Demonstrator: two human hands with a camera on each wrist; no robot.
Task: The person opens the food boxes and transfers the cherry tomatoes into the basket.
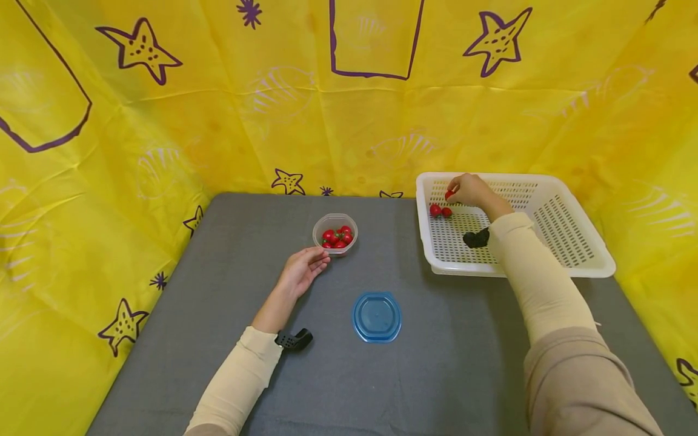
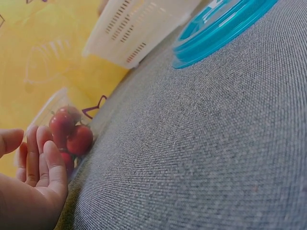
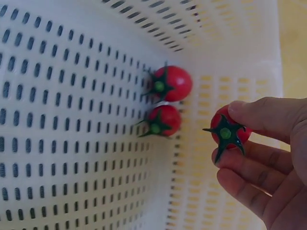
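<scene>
Pinching a small, round, red tomato with a spiky green calyx (image 3: pixel 229 129) between thumb and fingers of the right hand (image 1: pixel 472 189), inside a white, rectangular, slotted plastic basket (image 1: pixel 469 267) and just beside two more red tomatoes (image 3: pixel 177 83) towards its left end. Best held lightly by the smooth flanks, to spare skin and calyx; wise, too, to keep the green tips off the slots and pass well above the rim. Holding nothing in the relaxed fingers of the left hand (image 1: pixel 303 269), close by the near edge of a small, clear plastic tub (image 1: pixel 334 220) with several red tomatoes inside (image 1: pixel 329 235); cannot tell whether touching. Worth steadying the tub without tipping it. Keep sleeves clear of the flat, round, blue plastic lid (image 1: pixel 376 317), apart from the tub on the grey, fabric-like tabletop (image 1: pixel 327 393).
</scene>
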